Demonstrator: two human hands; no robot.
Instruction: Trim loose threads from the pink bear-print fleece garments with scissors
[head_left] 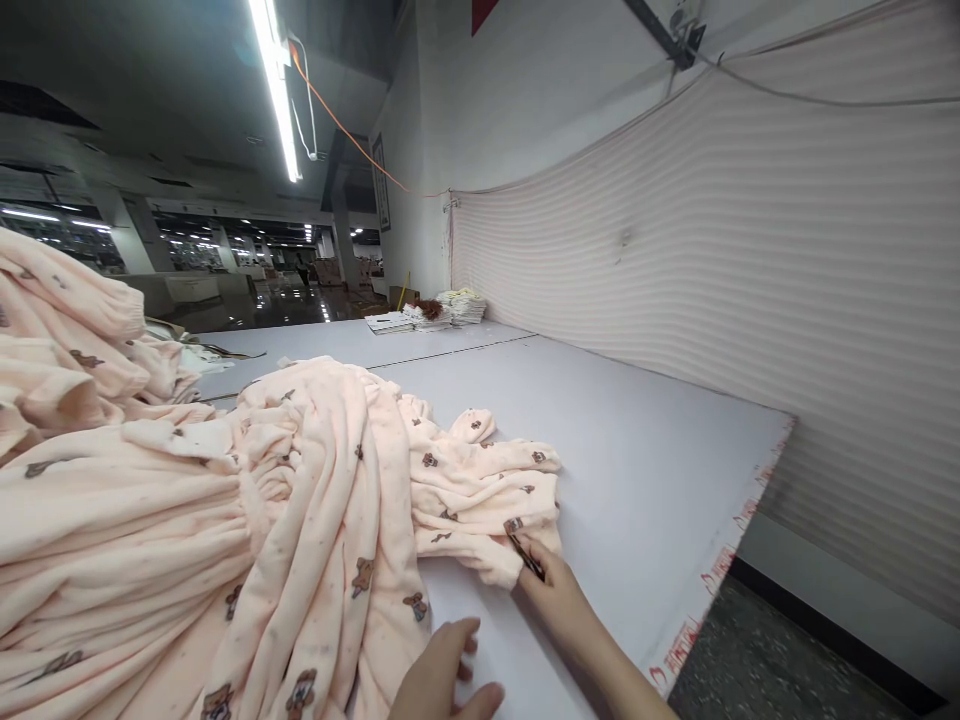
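Observation:
Pale pink plush garments with brown bear prints are piled over the left and middle of the table. One garment's sleeve and cuff stretch right from the heap. My right hand is closed around dark thread snips, whose tip points at the fabric by that cuff. Lower down, my left hand hovers near the table's front with its thumb and fingers apart, holding nothing. It is beside the pink cloth; whether it touches it I cannot tell.
The pale table ends at a taped right edge. Stacks of folded white pieces lie at the far end. A striped cloth sheet hangs along the right wall. Another pink heap rises at far left.

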